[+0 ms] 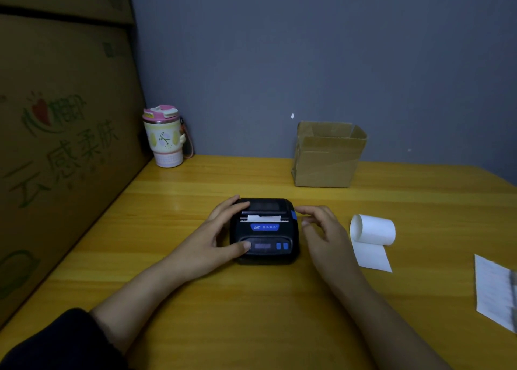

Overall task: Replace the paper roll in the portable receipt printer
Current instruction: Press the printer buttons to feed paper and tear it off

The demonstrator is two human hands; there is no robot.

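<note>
A small black receipt printer (pixel 265 238) with blue buttons lies on the yellow wooden table (pixel 223 299), its lid closed and a short white paper tab (pixel 264 217) sticking out of the slot. My left hand (pixel 221 235) wraps the printer's left side, thumb resting on the front panel. My right hand (pixel 321 229) hovers just off the printer's right side, fingers spread, index finger near the blue side latch (pixel 293 215). A white paper roll (pixel 373 229) lies to the right, partly unrolled.
An open cardboard box (pixel 327 157) stands behind the printer by the grey wall. A pink-lidded tumbler (pixel 166 137) sits at the back left. Large cartons (pixel 64 145) line the left edge. A printed paper slip (pixel 495 291) lies at the far right.
</note>
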